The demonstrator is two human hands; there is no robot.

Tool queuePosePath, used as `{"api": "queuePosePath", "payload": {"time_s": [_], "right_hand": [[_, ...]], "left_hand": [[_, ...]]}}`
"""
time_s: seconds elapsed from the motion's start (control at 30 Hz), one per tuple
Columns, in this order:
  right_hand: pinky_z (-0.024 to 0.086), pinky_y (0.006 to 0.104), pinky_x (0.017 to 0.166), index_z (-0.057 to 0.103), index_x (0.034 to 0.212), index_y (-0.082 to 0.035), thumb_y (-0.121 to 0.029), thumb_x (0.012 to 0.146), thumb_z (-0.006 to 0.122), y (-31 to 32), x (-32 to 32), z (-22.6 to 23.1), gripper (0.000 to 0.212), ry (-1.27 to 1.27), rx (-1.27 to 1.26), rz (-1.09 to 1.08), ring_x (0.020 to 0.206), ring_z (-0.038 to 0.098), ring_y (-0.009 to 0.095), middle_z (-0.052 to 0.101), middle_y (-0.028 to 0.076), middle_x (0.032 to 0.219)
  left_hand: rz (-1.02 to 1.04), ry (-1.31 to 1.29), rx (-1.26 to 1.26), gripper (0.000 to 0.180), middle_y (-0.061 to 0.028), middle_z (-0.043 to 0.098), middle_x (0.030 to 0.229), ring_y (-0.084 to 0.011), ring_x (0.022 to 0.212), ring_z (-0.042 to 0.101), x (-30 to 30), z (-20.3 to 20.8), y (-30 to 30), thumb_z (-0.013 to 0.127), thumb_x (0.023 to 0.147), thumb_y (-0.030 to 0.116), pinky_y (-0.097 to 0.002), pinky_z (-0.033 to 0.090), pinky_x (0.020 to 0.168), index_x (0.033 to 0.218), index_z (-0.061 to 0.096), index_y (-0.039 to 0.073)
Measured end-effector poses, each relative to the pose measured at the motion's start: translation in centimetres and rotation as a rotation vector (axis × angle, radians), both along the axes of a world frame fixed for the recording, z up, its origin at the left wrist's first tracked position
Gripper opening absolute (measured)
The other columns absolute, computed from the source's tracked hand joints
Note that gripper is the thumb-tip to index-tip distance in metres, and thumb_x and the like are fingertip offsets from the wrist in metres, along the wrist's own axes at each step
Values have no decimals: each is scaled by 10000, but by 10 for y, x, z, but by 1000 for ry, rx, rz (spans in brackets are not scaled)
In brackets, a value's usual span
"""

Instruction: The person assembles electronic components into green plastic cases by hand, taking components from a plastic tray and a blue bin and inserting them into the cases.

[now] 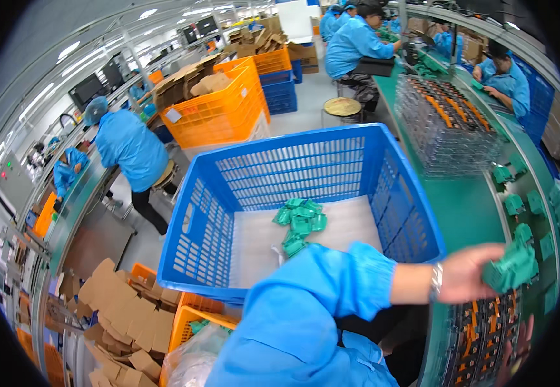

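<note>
My left hand (pixel 465 274), with a metal watch band at its wrist, reaches across to the right over the green bench. Its fingers are closed round green plastic housings (pixel 510 269), possibly more than one. At the lower right edge, part of my right hand (pixel 518 351) shows dimly beside a tray of black and orange parts (pixel 480 342); its fingers are too dark and blurred to read. A large blue crate (pixel 299 143) stands in front of me. On its pale bottom lies a small heap of green housings (pixel 301 222).
More green housings (pixel 514 204) sit in rows along the bench's right side. Stacked clear trays (pixel 444 129) stand farther up the green bench (pixel 454 200). Orange crates (pixel 222 113) and torn cardboard (pixel 128 309) lie left. Co-workers in blue (pixel 131 145) sit on both sides.
</note>
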State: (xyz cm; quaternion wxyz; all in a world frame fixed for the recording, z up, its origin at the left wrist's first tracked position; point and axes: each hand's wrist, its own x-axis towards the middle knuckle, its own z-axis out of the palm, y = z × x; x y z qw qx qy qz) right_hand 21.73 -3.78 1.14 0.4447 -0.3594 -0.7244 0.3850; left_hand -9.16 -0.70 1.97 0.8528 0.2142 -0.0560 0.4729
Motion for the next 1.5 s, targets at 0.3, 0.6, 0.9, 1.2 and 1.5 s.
{"api": "queuePosePath", "payload": {"time_s": [0.3, 0.6, 0.9, 1.2, 1.5], "right_hand": [[313, 340, 1001, 388, 1272, -16, -319, 864, 549, 32, -21, -11, 533, 454, -354, 156, 1190, 409, 177, 369, 81, 1369], [383, 329, 925, 586, 852, 43, -113, 807, 597, 58, -44, 1, 163, 463, -470, 189, 1029, 514, 198, 487, 146, 1229], [428, 275, 831, 567, 972, 17, -112, 879, 531, 60, -34, -4, 163, 581, -377, -173, 897, 556, 131, 592, 77, 975], [451, 226, 605, 578, 995, -3, -62, 797, 636, 32, -40, -9, 214, 117, -101, -311, 690, 538, 72, 571, 28, 793], [454, 250, 574, 567, 872, 5, -38, 766, 651, 39, -48, -11, 142, -39, -41, -431, 651, 548, 121, 550, 61, 754]], "left_hand": [[-372, 149, -361, 364, -57, 573, 1030, -217, 910, 575, 99, -52, 5, 456, 912, 363, -365, 489, 815, 1156, 482, 95], [-11, 843, -91, 422, -73, 502, 1163, -187, 1078, 509, 61, -23, 24, 502, 914, 286, -351, 494, 858, 1254, 432, 45], [-177, 681, -33, 525, -135, 467, 1250, -279, 1152, 482, 51, -32, 43, 541, 879, 185, -430, 385, 990, 1323, 312, 23], [215, 743, 13, 426, -139, 495, 1221, -254, 1148, 481, 52, -51, 34, 560, 862, 138, -425, 355, 1006, 1225, 383, 6], [370, 859, 10, 337, -147, 506, 1177, -248, 1121, 500, 60, -61, 23, 561, 835, -9, -440, 388, 981, 1131, 399, 9]]}}
